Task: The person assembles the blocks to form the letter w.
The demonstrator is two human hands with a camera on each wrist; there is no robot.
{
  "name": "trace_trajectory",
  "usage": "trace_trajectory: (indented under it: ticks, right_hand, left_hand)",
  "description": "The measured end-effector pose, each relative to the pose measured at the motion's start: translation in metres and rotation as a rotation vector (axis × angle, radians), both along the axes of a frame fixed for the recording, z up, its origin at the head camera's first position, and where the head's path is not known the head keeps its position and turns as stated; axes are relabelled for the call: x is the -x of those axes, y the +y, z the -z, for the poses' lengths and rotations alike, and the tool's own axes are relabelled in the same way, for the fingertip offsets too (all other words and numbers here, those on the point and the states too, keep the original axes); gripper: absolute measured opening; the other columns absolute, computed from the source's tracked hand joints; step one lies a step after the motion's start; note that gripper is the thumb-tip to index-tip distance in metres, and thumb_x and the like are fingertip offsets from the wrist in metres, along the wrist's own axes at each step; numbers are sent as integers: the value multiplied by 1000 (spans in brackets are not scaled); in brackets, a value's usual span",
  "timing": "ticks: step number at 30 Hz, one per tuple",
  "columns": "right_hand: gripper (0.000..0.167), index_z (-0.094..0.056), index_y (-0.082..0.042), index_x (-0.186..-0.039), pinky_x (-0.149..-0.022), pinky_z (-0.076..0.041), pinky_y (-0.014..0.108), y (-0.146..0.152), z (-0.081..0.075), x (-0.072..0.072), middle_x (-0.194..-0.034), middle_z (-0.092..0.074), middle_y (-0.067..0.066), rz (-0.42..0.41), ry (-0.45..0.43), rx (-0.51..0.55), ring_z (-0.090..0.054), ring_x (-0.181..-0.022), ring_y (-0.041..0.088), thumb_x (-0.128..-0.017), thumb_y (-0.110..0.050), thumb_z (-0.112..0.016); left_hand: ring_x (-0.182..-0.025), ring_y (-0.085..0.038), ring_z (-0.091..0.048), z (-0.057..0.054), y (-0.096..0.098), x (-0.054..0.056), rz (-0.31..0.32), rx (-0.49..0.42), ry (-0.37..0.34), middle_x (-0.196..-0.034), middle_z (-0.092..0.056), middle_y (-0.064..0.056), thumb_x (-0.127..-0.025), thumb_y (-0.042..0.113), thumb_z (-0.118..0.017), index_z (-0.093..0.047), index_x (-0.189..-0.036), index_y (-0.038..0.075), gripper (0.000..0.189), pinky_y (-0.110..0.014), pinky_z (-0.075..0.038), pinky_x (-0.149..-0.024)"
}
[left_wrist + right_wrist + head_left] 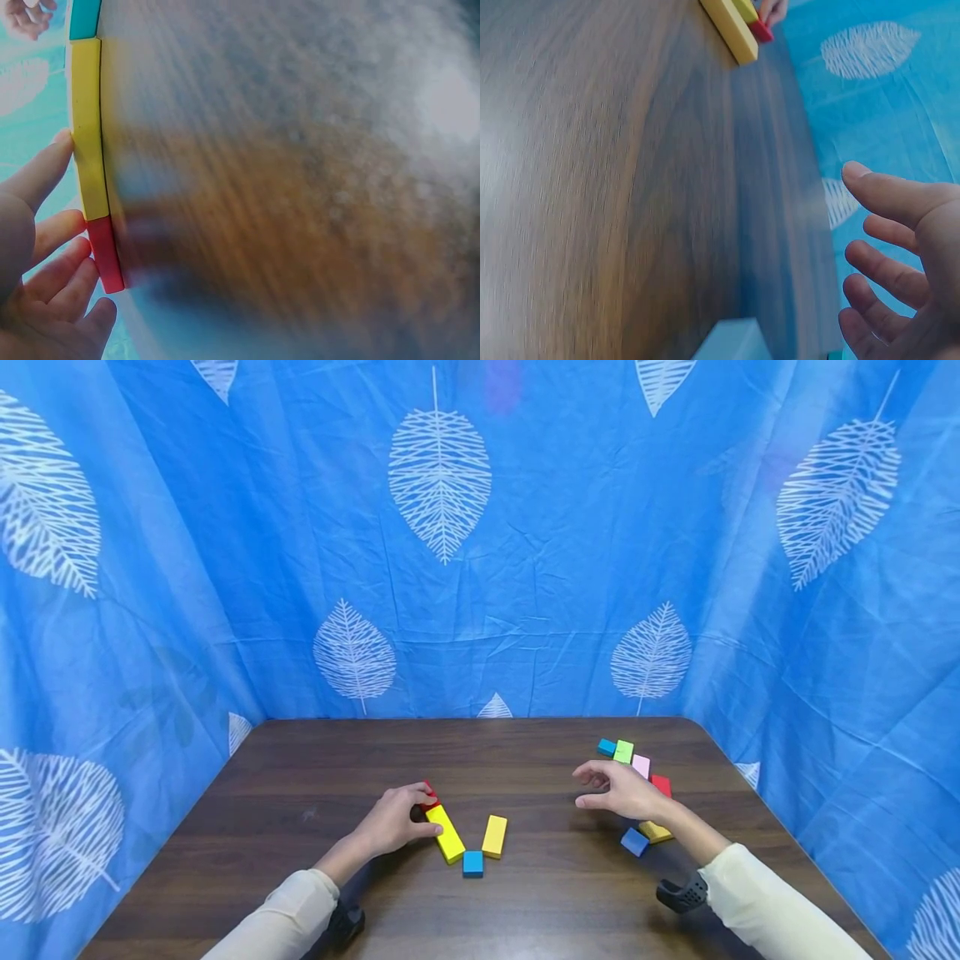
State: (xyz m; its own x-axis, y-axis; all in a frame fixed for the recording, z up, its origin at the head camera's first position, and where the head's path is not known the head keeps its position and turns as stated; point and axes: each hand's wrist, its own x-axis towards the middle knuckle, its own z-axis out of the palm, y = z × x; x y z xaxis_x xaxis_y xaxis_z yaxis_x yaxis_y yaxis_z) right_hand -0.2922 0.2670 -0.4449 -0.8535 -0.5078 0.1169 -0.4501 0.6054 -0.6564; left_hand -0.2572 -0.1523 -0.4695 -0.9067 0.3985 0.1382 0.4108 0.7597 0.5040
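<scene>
1. Here, the blue block [473,864] sat on the brown table [540,914], at the meeting point of two slanting arms of blocks.
2. The bright yellow block [447,838] ran off to its far left, touching or nearly touching it at a corner; the red block [106,255] carried on that line, end to end with the yellow. The pale yellow block [494,836] slanted off to its far right.
3. The left hand [393,821] was to the far left of the blue block, its thumb apart from the fingers: the thumb touched the bright yellow block, fingertips touched the red block, and nothing wrapped round either.
4. The right hand [622,789] was well to the far right of the blue block, fingers loosely bent, thumb spread from them, nothing between.
5. Around that hand, also right of the blue block, lay a green block [623,751], a pink block [641,766] and a gold block [656,832].
6. The red and bright yellow blocks looked light, stiff and hardly fragile; their smooth faces probably slid easily, so a light pinch across the long sides seemed the best hold, since pushing one end risked skewing the line.
</scene>
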Motion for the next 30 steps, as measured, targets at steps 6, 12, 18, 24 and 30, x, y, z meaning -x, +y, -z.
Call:
trace_trajectory:
  ticks: [6, 12, 18, 24, 30]
  right_hand:
    - [47, -66, 4, -127, -87, -55, 45, 18, 2, 2, -121, -68, 18, 66, -6, -21, -65, -104, 32, -93, -25, -80]
    - [44, -68, 1, -126, -85, -55, 47, 33, 7, 3, -122, -69, 16, 141, 32, -88, -64, -103, 30, -92, -24, -81]
    - [44, -70, 0, -122, -85, -55, 51, 51, 14, 2, -118, -70, 13, 196, 93, -123, -64, -104, 33, -89, -25, -84]
    - [46, -71, 0, -117, -81, -53, 48, 67, 17, 0, -108, -70, 12, 254, 138, -166, -61, -92, 27, -85, -29, -87]
    - [50, -74, 0, -113, -80, -52, 49, 75, 20, -1, -100, -65, 9, 292, 150, -263, -56, -88, 27, -80, -33, -91]
  left_hand:
    - [-122, -38, -60, 1, 0, -1, -19, -11, -9, -134, -65, -17, -82, 26, -90, -74, -123, -1, 51, -51, -51, -101]
    - [-123, -38, -60, 1, 1, -1, -34, -12, -15, -136, -64, -17, -82, 26, -91, -74, -123, -1, 52, -51, -51, -102]
    - [-123, -40, -59, 1, 1, -3, -30, -14, -17, -136, -64, -18, -81, 26, -91, -74, -123, -2, 53, -52, -51, -101]
    - [-122, -40, -60, 1, 2, -3, -21, -22, -6, -135, -64, -19, -81, 24, -91, -73, -123, -3, 53, -51, -52, -100]
    - [-122, -40, -60, -1, 2, -2, -31, -22, -10, -135, -64, -18, -81, 24, -92, -74, -122, -3, 53, -52, -52, -101]
